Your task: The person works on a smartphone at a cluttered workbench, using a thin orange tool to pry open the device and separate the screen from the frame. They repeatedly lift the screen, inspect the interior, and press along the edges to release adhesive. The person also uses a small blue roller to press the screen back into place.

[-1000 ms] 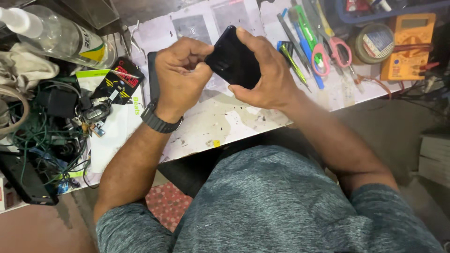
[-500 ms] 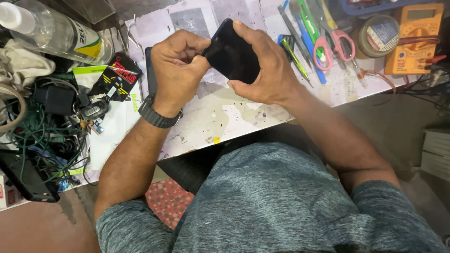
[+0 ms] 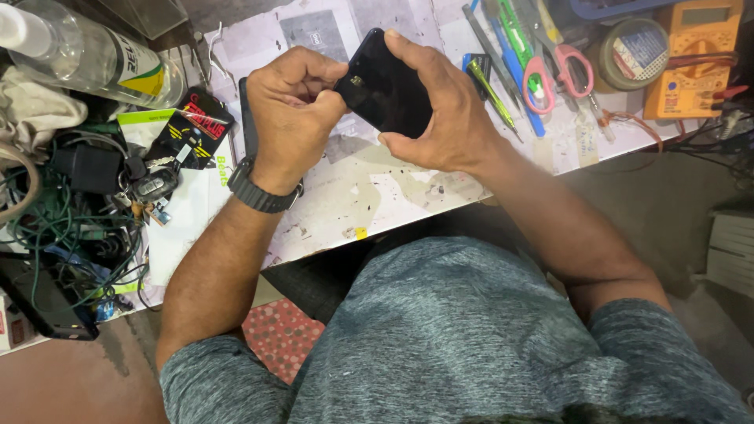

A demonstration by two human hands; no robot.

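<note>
- Shifted slightly up-frame and right since earlier: black phone, held tilted above the table, upper centre.
- Right hand wrapped around its right side, fingers closed on it.
- Left hand pinching its left corner.
- Upper right: pink-handled scissors, yellow multimeter.
- Upper left: clear bottle.

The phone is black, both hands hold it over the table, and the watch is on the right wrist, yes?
Not quite. In the head view the watch is on the left wrist. The rest holds: the left hand and right hand hold the black phone over the table.
</note>
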